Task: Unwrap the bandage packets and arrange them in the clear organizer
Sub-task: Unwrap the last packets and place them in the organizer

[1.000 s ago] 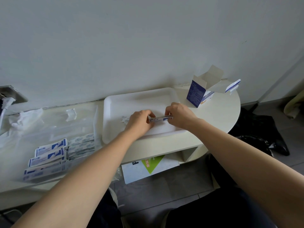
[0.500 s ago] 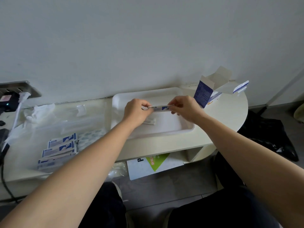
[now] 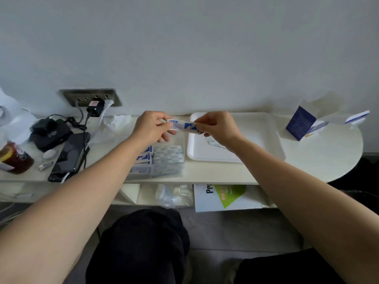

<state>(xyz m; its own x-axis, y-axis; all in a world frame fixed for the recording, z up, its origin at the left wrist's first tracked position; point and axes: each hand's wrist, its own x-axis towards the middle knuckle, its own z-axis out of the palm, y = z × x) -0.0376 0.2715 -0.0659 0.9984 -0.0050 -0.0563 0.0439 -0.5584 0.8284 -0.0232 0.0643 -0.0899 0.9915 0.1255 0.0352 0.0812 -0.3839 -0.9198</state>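
Both hands pinch one blue-and-white bandage packet (image 3: 182,126) by its ends. The left hand (image 3: 152,130) grips the left end and the right hand (image 3: 217,128) grips the right end, with fingers curled round it. The packet is held level in the air above the surface (image 3: 328,158), just over the left rim of the white tray (image 3: 258,140). Stacked bandages (image 3: 167,158) lie on the surface nearer, below the left hand. An opened blue carton (image 3: 298,123) stands to the right of the tray.
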